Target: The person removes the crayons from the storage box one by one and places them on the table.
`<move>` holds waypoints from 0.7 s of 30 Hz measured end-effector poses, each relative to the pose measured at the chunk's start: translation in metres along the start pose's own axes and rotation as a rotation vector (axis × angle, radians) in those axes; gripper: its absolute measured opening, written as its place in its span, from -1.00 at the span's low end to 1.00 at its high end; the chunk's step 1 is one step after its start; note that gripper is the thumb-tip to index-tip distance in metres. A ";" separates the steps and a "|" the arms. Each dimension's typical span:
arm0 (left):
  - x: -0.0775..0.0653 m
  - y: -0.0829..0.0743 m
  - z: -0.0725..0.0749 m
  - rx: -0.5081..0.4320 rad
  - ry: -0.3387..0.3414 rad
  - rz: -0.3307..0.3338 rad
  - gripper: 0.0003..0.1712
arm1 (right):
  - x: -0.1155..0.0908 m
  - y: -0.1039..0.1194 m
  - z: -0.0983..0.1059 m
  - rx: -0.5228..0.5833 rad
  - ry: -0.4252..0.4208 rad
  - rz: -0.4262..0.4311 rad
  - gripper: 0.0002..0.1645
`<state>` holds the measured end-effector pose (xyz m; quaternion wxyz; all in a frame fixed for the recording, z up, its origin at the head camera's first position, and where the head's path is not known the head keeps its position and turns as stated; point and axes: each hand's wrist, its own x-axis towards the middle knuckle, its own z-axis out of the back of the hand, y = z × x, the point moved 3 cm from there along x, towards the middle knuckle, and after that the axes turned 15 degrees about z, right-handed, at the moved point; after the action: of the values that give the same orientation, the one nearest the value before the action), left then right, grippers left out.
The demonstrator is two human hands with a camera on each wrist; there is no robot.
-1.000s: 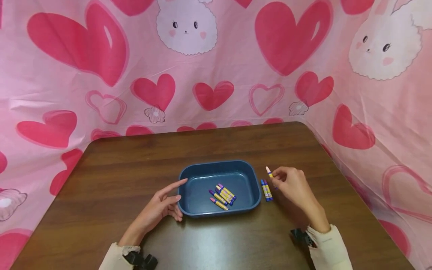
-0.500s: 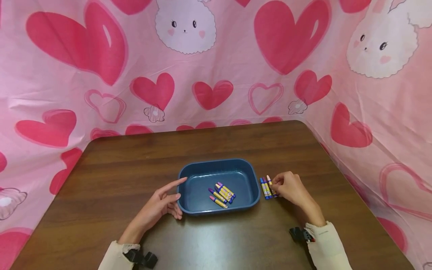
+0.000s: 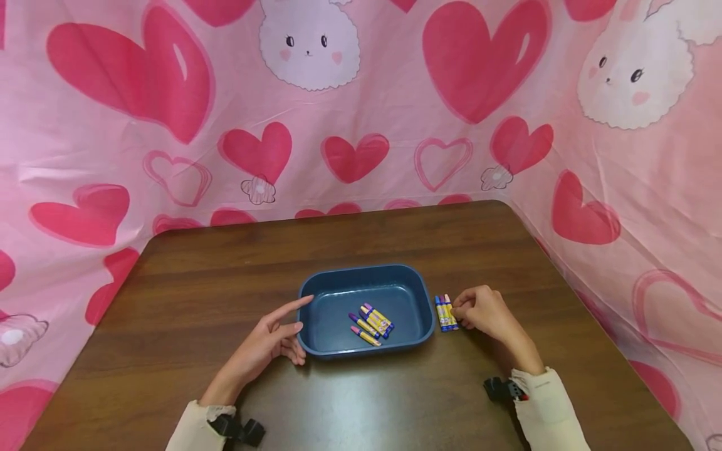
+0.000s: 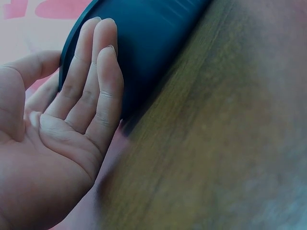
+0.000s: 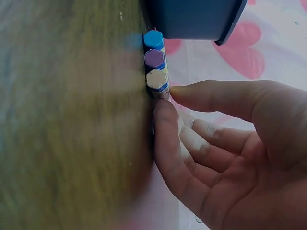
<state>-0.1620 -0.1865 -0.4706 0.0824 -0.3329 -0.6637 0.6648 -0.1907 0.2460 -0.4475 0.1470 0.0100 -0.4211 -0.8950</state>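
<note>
A blue tray sits on the table with several yellow-wrapped crayons lying inside it. My left hand rests against the tray's left end. Its fingers are mostly straight, with index finger and thumb at the rim and other fingers along the outer wall in the left wrist view. Just right of the tray, a blue crayon, a purple crayon and a pale peach crayon lie side by side. My right hand pinches the peach crayon at its side, between thumb and index fingertip.
The dark wooden table reaches back to a pink heart-patterned cloth, which also hangs along both sides. Black straps with small devices sit on both wrists.
My right hand has moved down and slightly left, bringing the peach crayon down against the purple one. The three crayons now line up in a row. My left hand stays at the tray.
</note>
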 end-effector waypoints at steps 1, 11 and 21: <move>0.000 0.000 0.000 -0.002 -0.001 0.000 -0.38 | 0.000 0.000 0.000 0.009 0.001 0.003 -0.90; 0.000 0.001 -0.001 -0.015 0.011 -0.018 -0.38 | 0.002 -0.003 0.001 0.042 0.017 0.004 -0.89; 0.000 0.001 -0.001 -0.003 0.002 -0.010 -0.39 | -0.001 0.000 0.004 -0.032 -0.010 0.022 -0.86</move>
<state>-0.1614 -0.1860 -0.4710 0.0859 -0.3305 -0.6663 0.6629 -0.1901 0.2491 -0.4455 0.1550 -0.0014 -0.4076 -0.8999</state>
